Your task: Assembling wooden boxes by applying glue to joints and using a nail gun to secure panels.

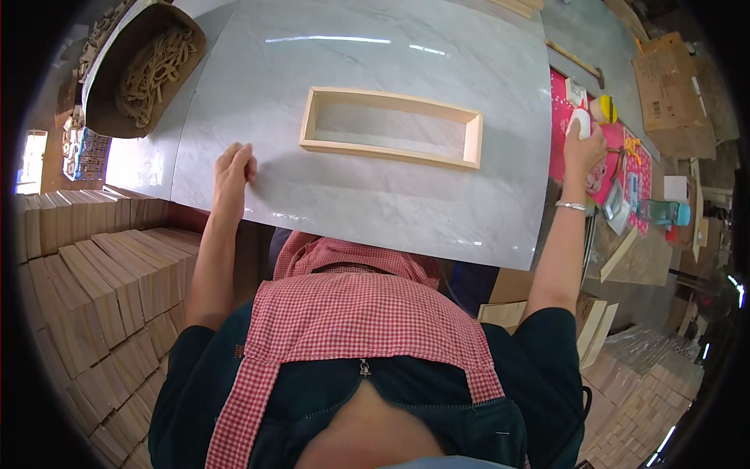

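A pale wooden rectangular frame (391, 151) lies on the grey marbled tabletop (375, 211), open in the middle, its long sides running left to right. To the left of it, my left hand (234, 170) rests at the table with its fingers curled in, apart from the frame; I see nothing in it. My right hand (584, 150) reaches off to the right, over a pink patterned mat (557, 117). Its fingers wrap round a white squeeze bottle (580, 121) with a red tip, whose lower part the hand hides.
A box (98, 109) of tan rubber-band-like loops stands at the far left. Stacked wooden strips (101, 289) fill the lower left. Beside the mat are a yellow-topped container (603, 109), a hammer (578, 64), a blue-capped clear bottle (664, 212) and cardboard boxes (672, 86).
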`<state>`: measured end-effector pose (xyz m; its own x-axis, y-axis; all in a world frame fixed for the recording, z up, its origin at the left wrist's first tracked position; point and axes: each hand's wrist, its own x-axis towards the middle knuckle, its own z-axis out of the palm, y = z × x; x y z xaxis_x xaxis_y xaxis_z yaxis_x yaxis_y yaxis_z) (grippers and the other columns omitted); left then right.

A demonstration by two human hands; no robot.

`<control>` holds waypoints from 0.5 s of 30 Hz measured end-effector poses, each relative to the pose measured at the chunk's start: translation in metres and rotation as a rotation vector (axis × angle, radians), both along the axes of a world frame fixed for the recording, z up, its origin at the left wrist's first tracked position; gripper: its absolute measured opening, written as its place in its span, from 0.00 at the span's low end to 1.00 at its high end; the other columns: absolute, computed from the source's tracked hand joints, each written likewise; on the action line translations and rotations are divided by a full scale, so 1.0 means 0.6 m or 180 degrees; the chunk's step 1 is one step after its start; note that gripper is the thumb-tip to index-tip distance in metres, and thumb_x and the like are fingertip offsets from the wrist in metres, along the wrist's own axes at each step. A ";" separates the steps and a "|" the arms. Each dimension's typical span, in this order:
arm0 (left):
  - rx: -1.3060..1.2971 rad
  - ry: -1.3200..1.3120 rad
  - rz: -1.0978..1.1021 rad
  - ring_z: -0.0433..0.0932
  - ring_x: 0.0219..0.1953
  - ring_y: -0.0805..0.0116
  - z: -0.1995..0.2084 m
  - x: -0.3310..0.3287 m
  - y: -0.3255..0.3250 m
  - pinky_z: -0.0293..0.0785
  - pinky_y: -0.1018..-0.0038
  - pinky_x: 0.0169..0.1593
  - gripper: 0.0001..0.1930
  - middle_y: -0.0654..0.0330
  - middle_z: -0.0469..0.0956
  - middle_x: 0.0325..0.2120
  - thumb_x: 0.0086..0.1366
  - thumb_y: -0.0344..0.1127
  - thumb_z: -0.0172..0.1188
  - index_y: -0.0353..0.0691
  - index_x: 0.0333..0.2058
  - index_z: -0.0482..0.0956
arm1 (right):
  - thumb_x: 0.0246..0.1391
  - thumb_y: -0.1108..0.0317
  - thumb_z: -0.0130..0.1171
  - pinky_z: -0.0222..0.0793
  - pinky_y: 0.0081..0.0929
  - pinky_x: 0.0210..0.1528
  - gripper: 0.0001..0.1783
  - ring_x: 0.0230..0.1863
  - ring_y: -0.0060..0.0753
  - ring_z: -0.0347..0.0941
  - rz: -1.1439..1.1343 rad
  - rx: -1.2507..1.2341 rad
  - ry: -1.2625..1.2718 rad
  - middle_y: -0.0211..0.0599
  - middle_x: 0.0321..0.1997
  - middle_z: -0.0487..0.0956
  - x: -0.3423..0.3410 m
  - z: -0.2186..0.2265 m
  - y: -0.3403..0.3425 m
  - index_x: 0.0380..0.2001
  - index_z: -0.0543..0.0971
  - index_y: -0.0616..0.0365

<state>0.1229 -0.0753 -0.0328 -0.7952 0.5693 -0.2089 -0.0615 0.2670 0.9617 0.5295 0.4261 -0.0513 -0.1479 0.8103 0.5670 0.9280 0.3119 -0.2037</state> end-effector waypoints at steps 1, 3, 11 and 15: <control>-0.0079 0.0027 0.0247 0.62 0.22 0.79 0.001 0.005 -0.005 0.61 0.81 0.29 0.18 0.68 0.67 0.16 0.74 0.40 0.52 0.45 0.22 0.70 | 0.56 0.43 0.62 0.71 0.48 0.55 0.35 0.50 0.60 0.76 -0.0213 -0.0034 -0.0213 0.58 0.48 0.81 0.016 -0.008 0.026 0.52 0.77 0.65; -0.0064 -0.0037 0.0328 0.61 0.21 0.79 0.003 0.014 -0.018 0.60 0.81 0.28 0.18 0.68 0.67 0.16 0.75 0.41 0.52 0.46 0.22 0.70 | 0.55 0.43 0.62 0.72 0.49 0.55 0.36 0.50 0.60 0.77 -0.0283 -0.0295 -0.0237 0.59 0.47 0.81 0.013 -0.021 0.046 0.53 0.76 0.65; -0.0294 0.0259 0.0433 0.66 0.21 0.76 0.002 0.052 0.000 0.64 0.81 0.29 0.19 0.65 0.70 0.17 0.73 0.41 0.56 0.39 0.23 0.77 | 0.54 0.41 0.64 0.81 0.43 0.44 0.40 0.42 0.55 0.83 -0.0842 -0.1089 0.0796 0.57 0.44 0.83 0.081 -0.063 0.124 0.55 0.73 0.67; -0.0338 0.1283 0.0258 0.72 0.30 0.71 -0.032 0.058 -0.007 0.68 0.76 0.35 0.11 0.61 0.76 0.25 0.70 0.37 0.58 0.38 0.30 0.81 | 0.57 0.56 0.67 0.83 0.24 0.37 0.31 0.39 0.45 0.82 0.0080 -0.0794 0.3246 0.55 0.47 0.79 -0.013 0.030 -0.002 0.55 0.71 0.67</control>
